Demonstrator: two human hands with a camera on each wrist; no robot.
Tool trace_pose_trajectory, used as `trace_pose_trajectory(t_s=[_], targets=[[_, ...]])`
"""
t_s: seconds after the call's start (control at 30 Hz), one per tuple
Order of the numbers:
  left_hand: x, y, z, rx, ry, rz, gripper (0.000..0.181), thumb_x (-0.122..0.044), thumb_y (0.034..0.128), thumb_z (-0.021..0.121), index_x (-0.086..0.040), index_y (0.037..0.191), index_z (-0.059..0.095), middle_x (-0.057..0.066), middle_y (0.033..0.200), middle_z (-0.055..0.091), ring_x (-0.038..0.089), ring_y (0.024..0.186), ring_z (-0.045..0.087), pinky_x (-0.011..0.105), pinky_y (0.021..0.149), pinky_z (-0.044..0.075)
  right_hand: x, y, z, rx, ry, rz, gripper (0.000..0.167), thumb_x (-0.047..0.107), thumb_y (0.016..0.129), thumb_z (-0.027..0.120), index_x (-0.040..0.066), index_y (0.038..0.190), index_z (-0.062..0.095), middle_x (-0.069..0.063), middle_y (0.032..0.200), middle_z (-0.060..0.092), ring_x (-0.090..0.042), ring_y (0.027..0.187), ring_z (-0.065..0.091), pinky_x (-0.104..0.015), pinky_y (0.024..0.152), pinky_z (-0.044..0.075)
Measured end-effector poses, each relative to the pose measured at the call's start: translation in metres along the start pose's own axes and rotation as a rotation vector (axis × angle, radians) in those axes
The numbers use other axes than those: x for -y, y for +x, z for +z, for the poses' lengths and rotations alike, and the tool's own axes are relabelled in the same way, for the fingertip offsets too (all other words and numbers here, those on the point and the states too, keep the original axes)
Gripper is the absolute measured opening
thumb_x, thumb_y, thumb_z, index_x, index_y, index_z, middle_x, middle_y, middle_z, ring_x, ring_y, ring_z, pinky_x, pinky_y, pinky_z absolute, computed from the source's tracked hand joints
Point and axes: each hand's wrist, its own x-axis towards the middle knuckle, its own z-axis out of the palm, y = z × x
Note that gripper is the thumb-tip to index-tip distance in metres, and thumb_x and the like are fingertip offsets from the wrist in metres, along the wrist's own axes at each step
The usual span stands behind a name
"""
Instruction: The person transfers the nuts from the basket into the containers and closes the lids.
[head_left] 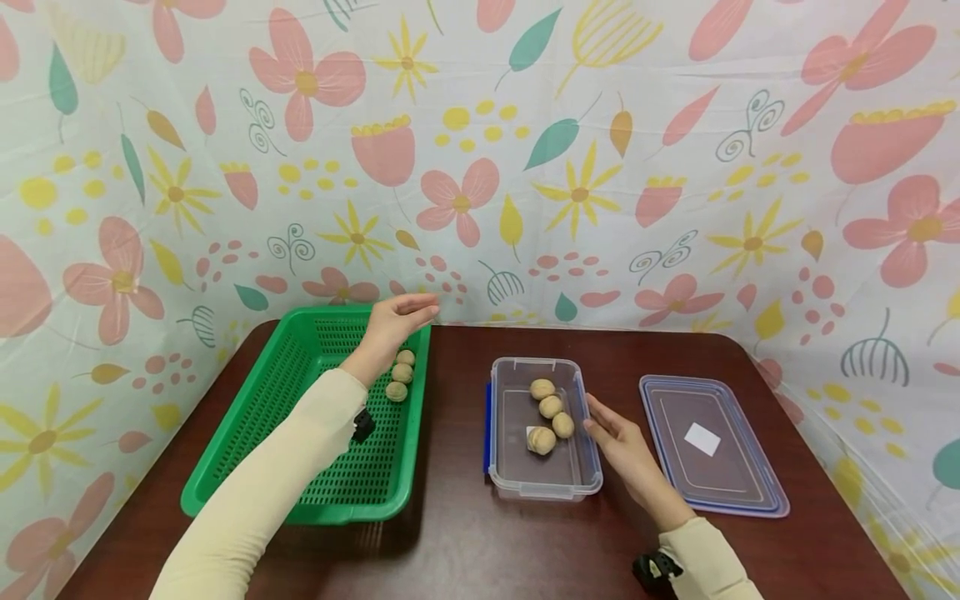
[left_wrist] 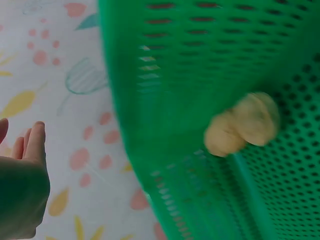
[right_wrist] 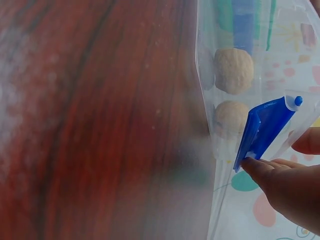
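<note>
My left hand (head_left: 397, 327) hovers over the far right rim of the green basket (head_left: 198, 479), fingers stretched to the right; I see nothing held in it. In the basket, three walnuts (head_left: 402, 372) lie along the right side, and the left wrist view shows two blurred walnuts (left_wrist: 256, 119). My right hand (head_left: 626, 450) holds the right side of a clear plastic container (head_left: 513, 483), thumb at the rim and fingers outside against a blue latch (right_wrist: 267, 125). Several walnuts (head_left: 551, 407) sit inside the container, two of them visible through its wall in the right wrist view.
To the right, a clear lid (head_left: 738, 487) with a blue edge and a white square label (head_left: 702, 439) lies flat on the dark brown table (head_left: 465, 550). Another blue latch (head_left: 487, 429) hangs at the container's left. A floral cloth (head_left: 465, 108) stands behind the table.
</note>
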Motion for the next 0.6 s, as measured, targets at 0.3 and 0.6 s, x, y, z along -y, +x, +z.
trace_pose_trajectory(t_s=[0.3,0.6], targets=[[0.027,0.002,-0.028,-0.087,0.041,-0.042,0.04,-0.016,0.0937,0.065,-0.003,0.131,0.058,0.014,0.133,0.057,0.023,0.122,0.054,0.033,0.101,0.045,0.0,-0.001,0.001,-0.005,-0.009,0.001,0.051,0.006,0.101,0.048,-0.002,0.148,0.032,-0.019,0.15,0.033,-0.029,0.138,0.033,-0.041,0.11,0.027],[0.056,0.002,-0.049,-0.099,0.168,-0.13,0.042,-0.016,0.096,0.062,0.0,0.134,0.055,0.018,0.132,0.056,0.031,0.125,0.05,0.044,0.108,0.038,0.001,0.0,0.001,-0.003,-0.006,0.002,0.051,0.006,0.101,0.048,-0.001,0.148,0.032,-0.019,0.15,0.033,-0.028,0.138,0.033,-0.041,0.11,0.026]])
